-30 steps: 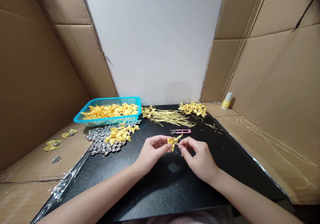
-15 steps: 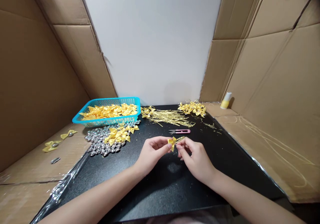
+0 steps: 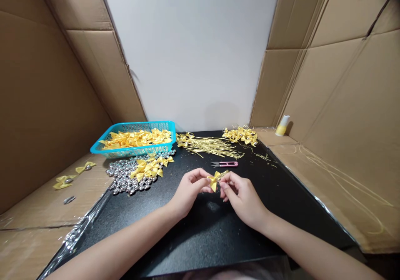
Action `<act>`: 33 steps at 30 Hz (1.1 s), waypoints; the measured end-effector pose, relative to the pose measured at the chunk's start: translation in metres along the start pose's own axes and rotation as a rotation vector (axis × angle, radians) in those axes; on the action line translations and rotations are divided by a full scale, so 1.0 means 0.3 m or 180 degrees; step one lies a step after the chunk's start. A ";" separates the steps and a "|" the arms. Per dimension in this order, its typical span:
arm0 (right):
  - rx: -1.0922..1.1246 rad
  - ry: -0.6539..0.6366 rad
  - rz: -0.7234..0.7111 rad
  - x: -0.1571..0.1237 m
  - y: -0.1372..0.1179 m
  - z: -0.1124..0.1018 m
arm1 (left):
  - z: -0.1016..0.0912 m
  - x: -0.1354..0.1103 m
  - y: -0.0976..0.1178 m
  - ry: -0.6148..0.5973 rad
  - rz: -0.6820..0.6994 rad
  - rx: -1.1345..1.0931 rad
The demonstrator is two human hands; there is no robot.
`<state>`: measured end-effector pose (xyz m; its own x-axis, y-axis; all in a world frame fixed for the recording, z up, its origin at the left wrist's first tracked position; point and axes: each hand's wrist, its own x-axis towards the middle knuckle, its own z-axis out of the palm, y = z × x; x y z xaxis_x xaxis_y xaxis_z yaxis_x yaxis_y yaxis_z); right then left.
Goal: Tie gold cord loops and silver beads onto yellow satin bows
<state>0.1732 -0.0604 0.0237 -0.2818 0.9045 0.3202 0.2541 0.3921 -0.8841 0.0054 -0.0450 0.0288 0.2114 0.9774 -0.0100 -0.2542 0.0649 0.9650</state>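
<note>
Over the middle of the black table [image 3: 175, 238], my left hand [image 3: 190, 190] pinches a small yellow ribbon bow [image 3: 214, 182] between thumb and fingers. Close by on its right, my right hand [image 3: 240, 194] is closed with thumb against fingers on a gold twist tie [image 3: 223, 174], which sticks out beside the bow. Whether the tie goes round the bow's middle I cannot tell. Just beyond the hands lies a pair of pink-handled thread snips [image 3: 225, 164]. Farther back is a heap of loose gold twist ties [image 3: 215, 146].
A turquoise basket [image 3: 134, 152] of yellow bows stands back left. In front of it lie silver beads [image 3: 121, 184] with several bows [image 3: 148, 169] on top. Finished-looking bows [image 3: 240, 135] are piled back right. A thread spool [image 3: 282, 126] stands on the cardboard, whose walls [image 3: 343, 105] flank the table.
My left fingers have shifted slightly on the bow, which is turned and shows more of its face. My right hand has barely moved and keeps its pinch.
</note>
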 end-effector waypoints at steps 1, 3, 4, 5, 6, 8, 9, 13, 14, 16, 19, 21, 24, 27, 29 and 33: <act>-0.0024 -0.0002 -0.0003 0.000 0.000 -0.001 | 0.000 0.002 -0.001 0.0011 -0.0036 -0.0053; -0.0056 0.0004 -0.0006 0.002 0.001 -0.002 | 0.001 0.004 -0.004 0.0012 -0.0071 -0.0099; -0.0055 0.0006 -0.0004 0.002 0.002 -0.002 | 0.001 0.004 -0.005 -0.0007 -0.0070 -0.0107; -0.0043 0.0004 0.0007 0.002 0.002 -0.002 | 0.000 0.004 -0.006 -0.0037 -0.0066 -0.0110; -0.0020 -0.0002 0.0024 0.002 0.003 -0.003 | 0.000 0.003 -0.007 -0.0076 -0.0067 -0.0116; 0.0059 -0.0028 0.0084 0.002 0.004 -0.002 | 0.000 0.000 -0.008 -0.0169 -0.0098 -0.0133; 0.0104 -0.0044 0.0120 0.001 0.004 -0.001 | -0.001 -0.001 -0.009 -0.0219 -0.0122 -0.0132; 0.0264 -0.0095 0.0206 0.002 0.006 0.004 | -0.002 -0.003 -0.016 -0.0435 -0.0116 0.0011; 0.0282 -0.0101 0.0209 0.002 0.007 0.005 | -0.002 -0.002 -0.018 -0.0485 -0.0093 0.0078; 0.0300 -0.0118 0.0207 0.002 0.008 0.006 | -0.003 0.001 -0.019 -0.0568 -0.0050 0.0228; 0.0267 -0.0156 0.0201 0.002 0.011 0.005 | -0.004 -0.002 -0.010 -0.0543 0.0163 0.0663; 0.0200 -0.0159 0.0168 0.002 0.012 0.004 | -0.005 -0.010 0.004 -0.0312 0.0648 0.1239; 0.0120 -0.0164 0.0147 0.004 0.011 0.004 | -0.004 -0.029 0.029 -0.0039 0.1698 0.2288; 0.0078 -0.0208 0.0148 0.005 0.009 0.005 | 0.000 -0.041 0.045 -0.0148 0.2255 0.2894; 0.0029 -0.0219 0.0141 0.004 0.008 0.005 | 0.003 -0.043 0.049 -0.0191 0.2282 0.3015; -0.0036 -0.0296 0.0117 0.000 0.007 0.005 | 0.010 -0.038 0.058 -0.0161 0.1924 0.2945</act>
<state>0.1724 -0.0598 0.0215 -0.3566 0.8991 0.2540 0.2760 0.3612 -0.8907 0.0014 -0.0554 0.0465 0.3342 0.7864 0.5195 0.4706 -0.6168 0.6309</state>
